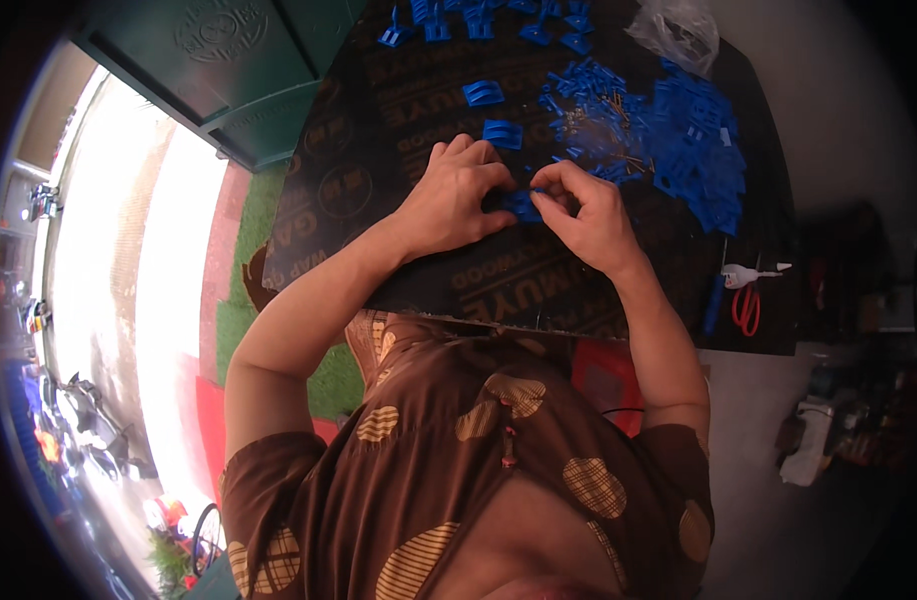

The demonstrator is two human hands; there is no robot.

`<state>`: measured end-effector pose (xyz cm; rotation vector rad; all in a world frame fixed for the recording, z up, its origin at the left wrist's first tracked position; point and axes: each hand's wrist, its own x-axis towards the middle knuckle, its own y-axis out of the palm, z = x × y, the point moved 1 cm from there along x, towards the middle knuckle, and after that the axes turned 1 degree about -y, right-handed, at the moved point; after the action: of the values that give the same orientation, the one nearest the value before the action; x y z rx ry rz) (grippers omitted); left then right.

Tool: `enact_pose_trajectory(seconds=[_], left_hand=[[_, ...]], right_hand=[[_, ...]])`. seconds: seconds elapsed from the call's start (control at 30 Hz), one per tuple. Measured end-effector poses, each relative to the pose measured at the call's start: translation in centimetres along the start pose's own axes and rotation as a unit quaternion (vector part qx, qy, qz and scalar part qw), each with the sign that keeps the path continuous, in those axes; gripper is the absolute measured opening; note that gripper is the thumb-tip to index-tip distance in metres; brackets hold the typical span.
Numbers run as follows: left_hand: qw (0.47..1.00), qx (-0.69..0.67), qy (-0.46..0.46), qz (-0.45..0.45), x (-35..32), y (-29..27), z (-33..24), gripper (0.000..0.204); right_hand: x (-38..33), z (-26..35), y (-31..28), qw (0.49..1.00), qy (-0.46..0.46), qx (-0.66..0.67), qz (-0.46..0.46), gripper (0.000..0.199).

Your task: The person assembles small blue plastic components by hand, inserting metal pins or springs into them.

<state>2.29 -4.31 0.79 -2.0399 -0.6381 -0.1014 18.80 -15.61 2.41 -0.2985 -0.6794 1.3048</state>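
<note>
Low over the board, my left hand (pixel 456 192) grips the left side of a small blue plastic piece (pixel 523 207) between thumb and fingers. My right hand (pixel 590 218) is closed in a pinch at the piece's right edge. Whether a smaller part sits between those right fingertips is hidden. Just beyond my left fingers lies a curved, ribbed blue plastic part (pixel 502 134). A similar ribbed part (pixel 483 93) rests farther back.
The dark printed plywood board (pixel 398 110) carries small blue parts with brass-coloured screws (pixel 600 115), a heap of flat blue pieces (pixel 698 150), blue assemblies (pixel 458 20) and a clear plastic bag (pixel 678 32). At right lie a white tool (pixel 746 275) and a red loop (pixel 746 310).
</note>
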Motion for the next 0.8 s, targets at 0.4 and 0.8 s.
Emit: enact_pose_trajectory(seconds=[0.4, 0.8], left_hand=[[1.000, -0.019, 0.010, -0.012, -0.10, 0.21, 0.19, 0.031], [1.000, -0.003, 0.021, -0.022, 0.03, 0.35, 0.36, 0.034]], right_hand=[[0.42, -0.07, 0.56, 0.997, -0.071, -0.028, -0.014, 0.008], [0.69, 0.21, 0.68, 0.993, -0.097, -0.068, -0.004, 0.007]])
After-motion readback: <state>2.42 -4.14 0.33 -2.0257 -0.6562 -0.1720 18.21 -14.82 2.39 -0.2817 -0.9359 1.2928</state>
